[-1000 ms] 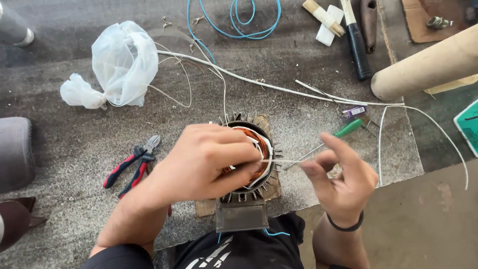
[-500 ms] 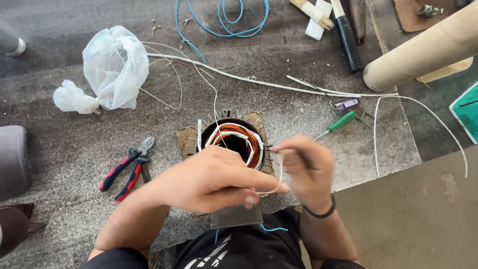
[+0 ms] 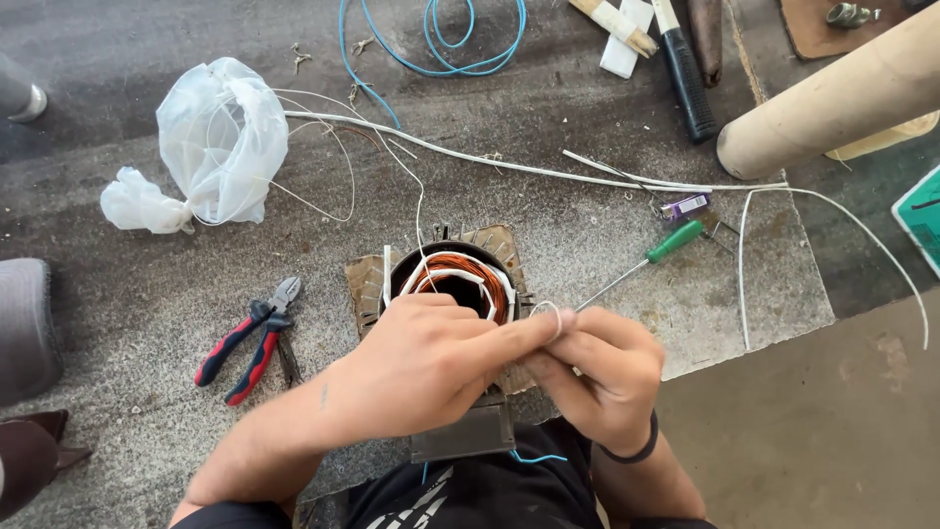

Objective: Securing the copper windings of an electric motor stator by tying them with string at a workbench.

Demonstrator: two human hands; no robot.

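1. Pinching a thin white cord [image 3: 551, 312] right over the motor stator [image 3: 455, 294]: both hands meet just in front of it. The left hand [image 3: 421, 367] has its fingers [image 3: 509, 338] closed down on the cord, and the right hand [image 3: 592, 377] has its fingers curled tight around the same bit, which makes a small loop sticking up between them.
2. One stator, sitting on the concrete floor [image 3: 147, 323] between the person's knees, copper windings [image 3: 460, 269] showing in the open ring with white sleeving tucked around them. The left hand covers its near edge.
3. One green-handled screwdriver [image 3: 646, 264] lies just right of the stator, tip pointing at the hands.
4. One pair of red and blue cutters [image 3: 250, 338] off to the left, well apart from the hands, jaws pointing up toward the stator.
5. One crumpled clear plastic bag [image 3: 211, 147] at upper left, with thin white strands spilling out of it.
6. One long white cable [image 3: 548, 174] runs across the floor behind the stator, and one blue wire [image 3: 431, 44] is coiled at the top.
7. One cardboard tube [image 3: 832, 98] at upper right, one black-handled tool [image 3: 685, 73] next to it.
8. One black band [image 3: 632, 453] on the right wrist.
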